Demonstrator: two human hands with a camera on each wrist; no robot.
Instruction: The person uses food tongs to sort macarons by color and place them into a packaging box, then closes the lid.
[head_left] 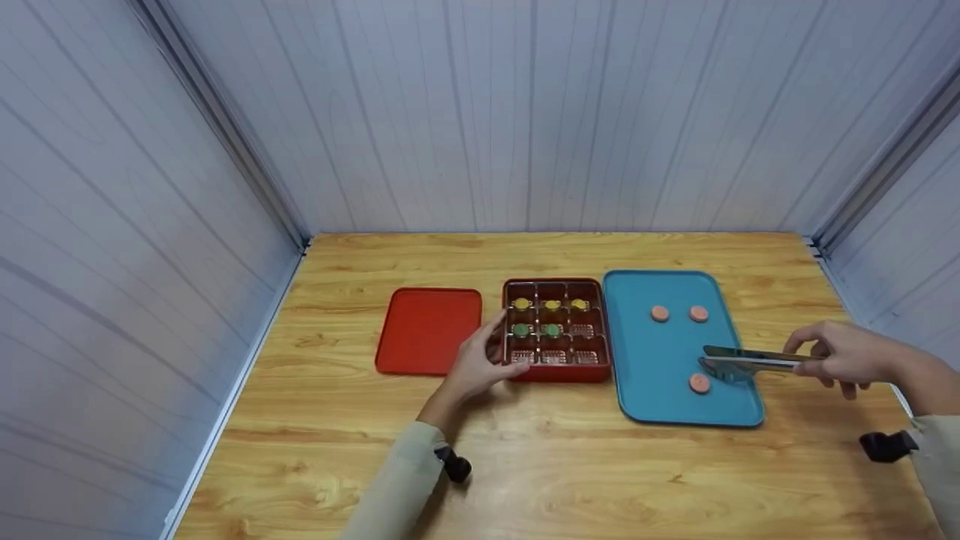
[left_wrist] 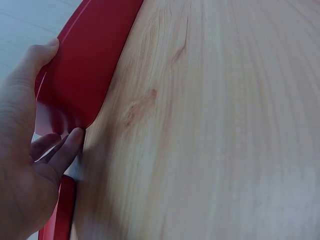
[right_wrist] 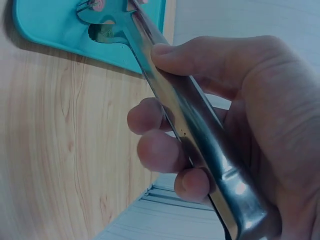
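My left hand (head_left: pixel 478 365) holds the front left corner of a dark red box (head_left: pixel 559 373), its thumb along the front and its fingers at the left side. Inside, a clear divided insert (head_left: pixel 583 355) has yellow pieces (head_left: pixel 551 305) in the back row and two green pieces (head_left: pixel 552 330) in the middle row. My right hand (head_left: pixel 844 356) grips metal tongs (right_wrist: pixel 195 125) by the handle. Their arms stand apart over a blue tray (head_left: pixel 652 390), tips near a round pink piece (head_left: pixel 699 383). Two more pink pieces (head_left: pixel 660 313) lie farther back.
To the left of the box lies a flat red square lid (head_left: pixel 429 330). Tray and box stand side by side on a wood-grain table (head_left: pixel 585 465). Pale panel walls (head_left: pixel 487 112) enclose the back and both sides.
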